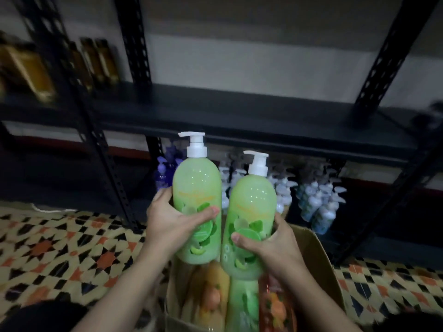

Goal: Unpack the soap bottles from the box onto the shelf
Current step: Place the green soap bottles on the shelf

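My left hand (167, 224) grips a green soap bottle (197, 185) with a white pump, held upright above the cardboard box (318, 259). My right hand (275, 245) grips a second green soap bottle (251, 202) of the same kind, slightly lower and to the right. Both bottles are in the air in front of the dark metal shelf (239, 116). More bottles lie in the box below: a yellow-orange one (211, 291), a green one (242, 303) and a red-orange one (275, 305).
The lower shelf level holds purple pump bottles (167, 168) and several white and blue ones (318, 204). Amber bottles (96, 61) stand on the shelf at the upper left. Black perforated uprights (134, 41) frame the shelf. Patterned tiles (60, 248) cover the floor.
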`<move>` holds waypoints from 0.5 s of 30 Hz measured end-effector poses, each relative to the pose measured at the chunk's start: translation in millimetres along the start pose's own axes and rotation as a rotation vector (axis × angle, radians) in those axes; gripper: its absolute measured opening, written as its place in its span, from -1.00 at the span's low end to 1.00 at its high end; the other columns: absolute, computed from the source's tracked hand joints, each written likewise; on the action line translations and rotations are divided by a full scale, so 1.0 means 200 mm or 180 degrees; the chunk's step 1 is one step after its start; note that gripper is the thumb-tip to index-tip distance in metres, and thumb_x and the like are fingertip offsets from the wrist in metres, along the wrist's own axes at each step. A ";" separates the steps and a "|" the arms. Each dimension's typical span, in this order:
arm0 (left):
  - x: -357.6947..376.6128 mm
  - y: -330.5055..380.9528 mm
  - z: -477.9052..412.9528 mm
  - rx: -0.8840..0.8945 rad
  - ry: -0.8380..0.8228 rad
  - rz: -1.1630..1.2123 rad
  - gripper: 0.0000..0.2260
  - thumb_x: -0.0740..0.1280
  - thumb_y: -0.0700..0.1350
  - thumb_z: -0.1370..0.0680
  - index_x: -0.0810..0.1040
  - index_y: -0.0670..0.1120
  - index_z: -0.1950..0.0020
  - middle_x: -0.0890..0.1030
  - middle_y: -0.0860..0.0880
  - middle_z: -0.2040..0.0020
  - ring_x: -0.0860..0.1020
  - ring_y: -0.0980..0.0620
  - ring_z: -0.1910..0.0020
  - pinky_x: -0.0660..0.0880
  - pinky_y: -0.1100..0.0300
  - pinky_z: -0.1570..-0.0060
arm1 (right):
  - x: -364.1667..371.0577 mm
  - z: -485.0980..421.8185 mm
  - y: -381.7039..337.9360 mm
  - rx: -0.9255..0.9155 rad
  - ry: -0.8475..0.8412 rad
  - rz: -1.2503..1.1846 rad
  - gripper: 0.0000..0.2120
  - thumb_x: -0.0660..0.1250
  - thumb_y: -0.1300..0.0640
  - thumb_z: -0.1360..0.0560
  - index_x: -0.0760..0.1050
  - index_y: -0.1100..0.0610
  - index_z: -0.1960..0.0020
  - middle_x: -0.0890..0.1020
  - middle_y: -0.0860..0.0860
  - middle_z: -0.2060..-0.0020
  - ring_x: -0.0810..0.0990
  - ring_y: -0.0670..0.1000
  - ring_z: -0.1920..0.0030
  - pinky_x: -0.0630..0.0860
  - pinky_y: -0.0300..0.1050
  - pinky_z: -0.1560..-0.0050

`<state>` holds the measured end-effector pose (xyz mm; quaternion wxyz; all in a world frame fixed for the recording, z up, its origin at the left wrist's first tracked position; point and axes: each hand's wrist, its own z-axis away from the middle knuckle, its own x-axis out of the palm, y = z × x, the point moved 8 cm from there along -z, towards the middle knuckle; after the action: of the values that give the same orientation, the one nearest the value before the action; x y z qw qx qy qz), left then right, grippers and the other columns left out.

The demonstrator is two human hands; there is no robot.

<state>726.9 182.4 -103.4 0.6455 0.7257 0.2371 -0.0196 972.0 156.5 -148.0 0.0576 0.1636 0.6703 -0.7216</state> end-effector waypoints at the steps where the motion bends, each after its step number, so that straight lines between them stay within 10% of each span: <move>1: -0.06 0.08 -0.03 0.0157 0.0101 0.0002 -0.45 0.67 0.17 -0.06 0.58 0.07 0.05 0.54 0.12 0.01 0.59 0.09 0.03 0.58 0.10 0.01 | 0.02 -0.01 -0.10 -0.0164 0.0040 0.0046 -0.16 0.67 -0.23 0.05 0.49 -0.08 -0.16 0.66 -0.08 -0.04 0.66 -0.08 -0.02 0.64 -0.03 -0.04; 9: -0.50 0.56 -0.39 0.0953 0.0855 0.0102 -0.32 0.54 0.35 0.02 0.56 0.02 0.04 0.51 0.12 0.04 0.56 0.11 0.01 0.54 0.16 0.06 | 0.16 -0.25 -0.91 -0.1359 0.0123 0.0038 -0.16 0.70 -0.06 -0.10 0.41 -0.15 -0.29 0.48 -0.22 -0.12 0.53 -0.24 -0.09 0.51 -0.33 0.05; 15: -0.68 0.82 -0.80 0.1304 0.1228 -0.0007 -0.35 0.64 0.19 -0.13 0.54 -0.03 -0.10 0.47 0.07 -0.06 0.51 0.09 -0.06 0.44 0.23 -0.02 | 0.32 -0.58 -1.35 -0.1781 0.0235 -0.0186 -0.16 0.69 -0.06 -0.10 0.44 -0.07 -0.31 0.49 -0.15 -0.10 0.57 -0.12 -0.10 0.59 -0.06 -0.10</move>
<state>622.6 280.8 121.2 0.4283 0.8311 0.3476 0.0707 848.3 305.6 82.8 0.0552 0.1480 0.8495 -0.5034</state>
